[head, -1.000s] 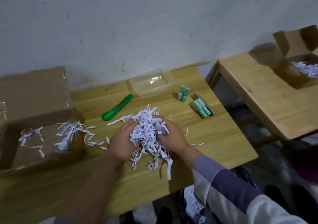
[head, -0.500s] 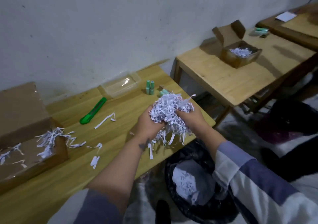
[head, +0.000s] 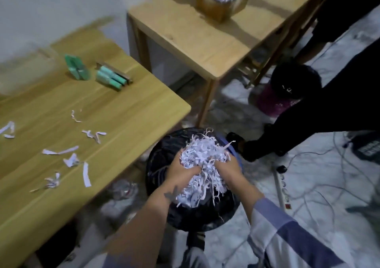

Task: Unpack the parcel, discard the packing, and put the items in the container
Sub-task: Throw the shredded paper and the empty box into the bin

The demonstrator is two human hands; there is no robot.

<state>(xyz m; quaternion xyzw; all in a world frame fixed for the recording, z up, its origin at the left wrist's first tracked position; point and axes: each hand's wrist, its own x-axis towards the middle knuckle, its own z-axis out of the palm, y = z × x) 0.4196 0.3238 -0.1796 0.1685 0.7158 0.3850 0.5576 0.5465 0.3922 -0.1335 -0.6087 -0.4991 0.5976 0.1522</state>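
Hands, nearest: left hand [head: 181, 171] and right hand [head: 228, 168] cupped together, fingers curled round one wad of shredded paper [head: 202, 160], held directly above the black-lined bin [head: 158, 164] beside the table [head: 144, 111]. Step in hand: discarding the packing. Next move, by judgement: part the hands so the wad drops inside. Farther, on the table: stray paper strips [head: 59, 151]; beyond them, green tubes [head: 110, 78], not yet in any container.
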